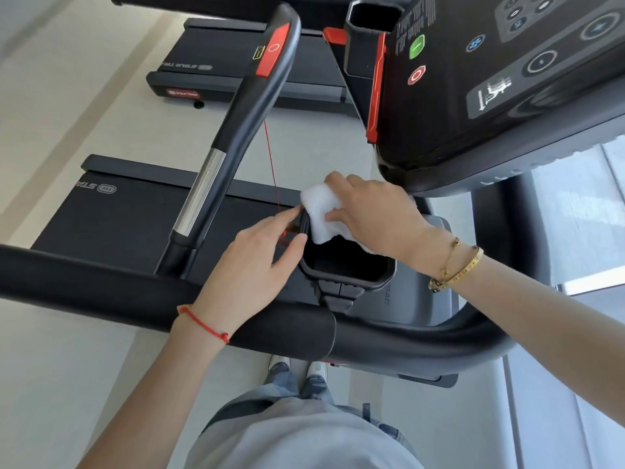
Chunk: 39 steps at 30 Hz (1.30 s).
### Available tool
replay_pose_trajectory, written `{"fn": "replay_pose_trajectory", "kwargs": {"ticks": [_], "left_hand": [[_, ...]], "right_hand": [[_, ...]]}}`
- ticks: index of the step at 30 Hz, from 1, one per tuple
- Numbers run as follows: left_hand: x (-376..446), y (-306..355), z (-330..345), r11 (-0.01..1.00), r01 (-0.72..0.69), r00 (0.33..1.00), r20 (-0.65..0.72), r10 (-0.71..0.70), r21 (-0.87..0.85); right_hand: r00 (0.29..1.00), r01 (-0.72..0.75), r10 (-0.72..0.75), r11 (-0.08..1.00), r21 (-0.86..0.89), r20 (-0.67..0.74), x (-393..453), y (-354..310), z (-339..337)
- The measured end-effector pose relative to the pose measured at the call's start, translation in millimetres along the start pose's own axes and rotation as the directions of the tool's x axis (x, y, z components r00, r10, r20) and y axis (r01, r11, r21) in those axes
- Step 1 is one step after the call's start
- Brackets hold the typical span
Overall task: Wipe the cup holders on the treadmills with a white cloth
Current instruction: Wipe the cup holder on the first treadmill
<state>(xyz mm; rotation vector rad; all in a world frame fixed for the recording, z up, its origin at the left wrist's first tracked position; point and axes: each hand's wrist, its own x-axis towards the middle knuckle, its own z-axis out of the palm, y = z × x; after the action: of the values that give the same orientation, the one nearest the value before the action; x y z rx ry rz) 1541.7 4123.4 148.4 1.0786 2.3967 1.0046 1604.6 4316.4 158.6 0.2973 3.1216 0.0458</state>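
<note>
A black cup holder [351, 280] sits in the middle of the view, just above the padded front bar. My right hand [372, 214] presses a folded white cloth [319, 211] onto its far rim, fingers curled over the cloth. My left hand [257, 262] pinches the holder's left rim between thumb and forefinger. A second black cup holder [367, 35] shows at the top, beside the console.
The treadmill console [507, 79] with buttons overhangs at upper right. A curved black handrail [236, 130] with a red panel rises at centre left, and a thin red cord [272, 170] hangs beside it. Two treadmill decks [111, 214] lie on the pale floor at left.
</note>
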Motion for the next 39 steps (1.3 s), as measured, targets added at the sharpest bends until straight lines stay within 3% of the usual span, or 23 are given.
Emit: {"fn": "replay_pose_trajectory", "kwargs": {"ticks": [4, 7, 11, 13, 20, 24, 27, 31, 35, 39], "left_hand": [[6.0, -1.5, -0.7, 1.000, -0.022, 0.998, 0.067, 0.022, 0.007], [13.9, -2.9, -1.5, 0.999, -0.030, 0.994, 0.110, 0.027, 0.020], [26.4, -5.3, -3.5, 0.996, -0.070, 0.987, 0.148, 0.060, 0.062], [32.0, -4.9, -3.5, 0.993, -0.089, 0.983, 0.165, 0.075, 0.075], [40.7, -3.7, -7.9, 0.989, -0.129, 0.973, 0.203, 0.113, 0.068], [44.9, -3.7, -10.9, 0.989, -0.136, 0.971, 0.205, 0.122, 0.057], [51.2, -4.5, -12.1, 0.988, -0.142, 0.970, 0.209, 0.128, 0.054], [59.9, -4.1, -13.6, 0.987, -0.155, 0.964, 0.224, 0.144, 0.033], [64.1, -4.8, -13.6, 0.989, -0.147, 0.961, 0.234, 0.145, -0.008], [61.6, -7.2, -9.3, 0.992, -0.109, 0.968, 0.222, 0.119, -0.059]], "right_hand": [[0.984, -0.166, 0.170, 0.984, 0.064, -0.053, -28.7, -0.4, -0.4], [0.960, -0.278, 0.280, 0.936, 0.218, 0.018, -47.8, -3.8, -0.5], [0.903, -0.427, 0.392, 0.775, 0.465, 0.176, -34.0, 2.3, -3.8], [0.893, -0.447, 0.398, 0.729, 0.518, 0.209, -29.4, 6.0, -4.5], [0.863, -0.425, 0.497, 0.613, 0.667, 0.092, -67.8, -9.8, -0.3], [0.864, -0.430, 0.501, 0.686, 0.587, 0.048, -78.5, -3.5, -9.1], [0.897, -0.361, 0.437, 0.815, 0.454, -0.071, -85.2, -3.1, -15.0], [0.975, -0.076, 0.127, 0.963, 0.260, -0.185, -84.5, 8.3, -13.4], [0.988, 0.149, -0.132, 0.955, 0.257, -0.080, -75.4, 23.9, -17.5], [0.957, 0.261, -0.286, 0.920, 0.294, 0.047, -66.0, 29.8, -22.3]]}}
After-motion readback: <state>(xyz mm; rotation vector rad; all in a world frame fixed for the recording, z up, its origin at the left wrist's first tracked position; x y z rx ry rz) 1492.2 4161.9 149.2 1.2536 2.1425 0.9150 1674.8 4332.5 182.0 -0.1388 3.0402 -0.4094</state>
